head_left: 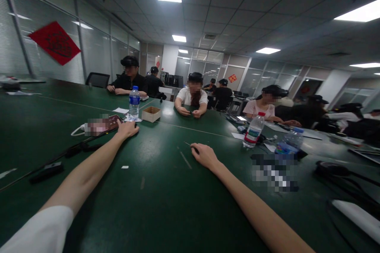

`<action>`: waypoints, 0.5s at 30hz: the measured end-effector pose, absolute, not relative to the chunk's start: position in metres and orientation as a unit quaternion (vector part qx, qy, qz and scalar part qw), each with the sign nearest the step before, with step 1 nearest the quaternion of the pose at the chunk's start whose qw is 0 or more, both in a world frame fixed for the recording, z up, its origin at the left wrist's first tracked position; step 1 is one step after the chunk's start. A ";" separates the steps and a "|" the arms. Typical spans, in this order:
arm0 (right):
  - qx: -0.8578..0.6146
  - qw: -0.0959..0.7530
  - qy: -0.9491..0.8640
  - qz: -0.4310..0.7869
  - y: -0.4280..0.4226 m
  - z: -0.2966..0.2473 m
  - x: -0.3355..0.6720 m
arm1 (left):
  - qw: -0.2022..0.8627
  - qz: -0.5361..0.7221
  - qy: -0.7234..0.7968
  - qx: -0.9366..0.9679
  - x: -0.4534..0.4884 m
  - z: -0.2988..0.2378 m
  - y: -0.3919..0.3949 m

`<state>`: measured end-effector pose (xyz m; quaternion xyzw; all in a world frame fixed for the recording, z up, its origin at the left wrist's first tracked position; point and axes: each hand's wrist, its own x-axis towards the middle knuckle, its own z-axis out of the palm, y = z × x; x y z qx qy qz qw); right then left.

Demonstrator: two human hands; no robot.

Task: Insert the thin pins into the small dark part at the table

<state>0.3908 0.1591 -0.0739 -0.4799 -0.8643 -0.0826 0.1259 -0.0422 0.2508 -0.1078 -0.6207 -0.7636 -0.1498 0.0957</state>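
My left hand (127, 129) is stretched far forward on the green table, between a phone (104, 125) and a clear water bottle (134, 104) with a blue cap. Its fingers are curled, with a small dark thing showing at their tips that I cannot make out. My right hand (204, 155) rests on the table to the right of the middle, fingers closed. A thin, pointed, metallic-looking tool (187, 143) sticks out from them to the left; its kind is too small to tell. An open cardboard box (151, 114) stands just beyond my left hand.
On the right stand a red-capped bottle (254, 130) and a blue-capped bottle (289, 142), near a headset with straps (332, 169). A black object (47, 172) and cables lie at left. A small white scrap (125, 167) lies between my arms. Several people sit around.
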 end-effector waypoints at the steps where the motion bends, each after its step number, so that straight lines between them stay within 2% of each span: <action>1: -0.478 0.124 -0.865 -0.083 0.159 -0.074 0.391 | 0.095 -0.150 -0.764 -0.620 -0.042 -0.108 0.251; 15: -0.478 0.134 -0.865 -0.070 0.158 -0.073 0.391 | 0.093 -0.150 -0.765 -0.619 -0.041 -0.106 0.249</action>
